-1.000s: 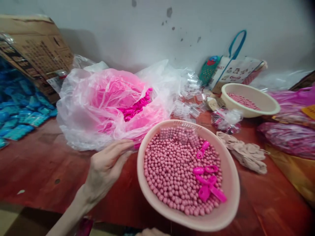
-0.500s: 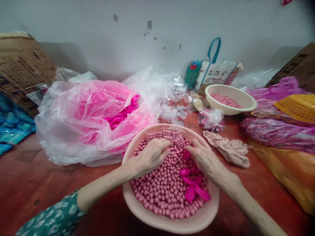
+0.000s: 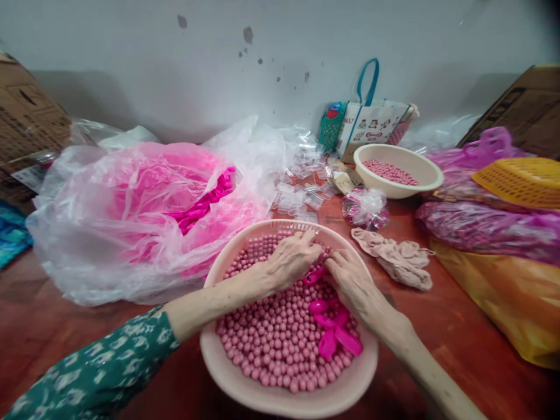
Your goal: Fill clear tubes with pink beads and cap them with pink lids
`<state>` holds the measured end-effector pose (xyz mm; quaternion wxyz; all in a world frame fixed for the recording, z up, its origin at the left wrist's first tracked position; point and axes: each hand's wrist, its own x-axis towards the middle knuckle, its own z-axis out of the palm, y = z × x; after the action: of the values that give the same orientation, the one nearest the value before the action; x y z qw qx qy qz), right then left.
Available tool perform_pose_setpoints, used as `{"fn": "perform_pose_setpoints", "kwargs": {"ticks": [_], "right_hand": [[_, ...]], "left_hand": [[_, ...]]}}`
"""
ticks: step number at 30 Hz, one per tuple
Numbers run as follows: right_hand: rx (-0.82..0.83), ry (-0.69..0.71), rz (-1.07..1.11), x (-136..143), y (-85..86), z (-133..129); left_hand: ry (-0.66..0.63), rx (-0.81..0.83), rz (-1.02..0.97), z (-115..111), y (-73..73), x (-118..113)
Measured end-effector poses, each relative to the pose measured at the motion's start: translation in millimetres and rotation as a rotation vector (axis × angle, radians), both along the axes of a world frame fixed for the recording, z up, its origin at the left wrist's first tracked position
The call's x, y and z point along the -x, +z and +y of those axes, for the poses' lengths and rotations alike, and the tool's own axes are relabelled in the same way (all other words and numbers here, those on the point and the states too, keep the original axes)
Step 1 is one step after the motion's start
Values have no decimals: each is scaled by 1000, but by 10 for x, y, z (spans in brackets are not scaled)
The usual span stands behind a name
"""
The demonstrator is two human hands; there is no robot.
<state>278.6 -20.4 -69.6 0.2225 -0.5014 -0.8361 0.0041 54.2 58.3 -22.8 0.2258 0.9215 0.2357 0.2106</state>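
While both hands are held inside the pink basin (image 3: 280, 403), a magenta plastic piece (image 3: 313, 276) is seen between the left hand (image 3: 294, 260) and the right hand (image 3: 350, 281), over the pink beads (image 3: 271, 347). Fingertips are brought close together; whether either grip is closed on the piece cannot be told, contact being hidden. Work is judged under way, probably early: a small cluster of magenta pieces (image 3: 336, 337) is laid on the beads, whereas many more are held in the open plastic bag (image 3: 65, 233) on the counter (image 3: 406, 332). No completed item is identified with certainty.
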Motion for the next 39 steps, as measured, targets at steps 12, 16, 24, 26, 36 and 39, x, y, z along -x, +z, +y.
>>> {"fn": "perform_pose_setpoints", "kwargs": {"ticks": [12, 16, 24, 26, 36, 39], "right_hand": [[74, -4, -1, 106, 203, 102], [106, -20, 93, 173, 331, 81], [188, -137, 401, 89, 441, 44], [223, -139, 508, 79, 418, 16], [43, -34, 542, 490, 710, -178], [-192, -23, 391, 591, 700, -237]], "left_hand": [[66, 227, -62, -39, 185, -326], [104, 341, -98, 8, 213, -411], [203, 590, -225, 19, 417, -138], [224, 671, -241, -88, 431, -4], [252, 1043, -386, -558, 320, 142], [264, 1124, -481, -578, 310, 146]]}}
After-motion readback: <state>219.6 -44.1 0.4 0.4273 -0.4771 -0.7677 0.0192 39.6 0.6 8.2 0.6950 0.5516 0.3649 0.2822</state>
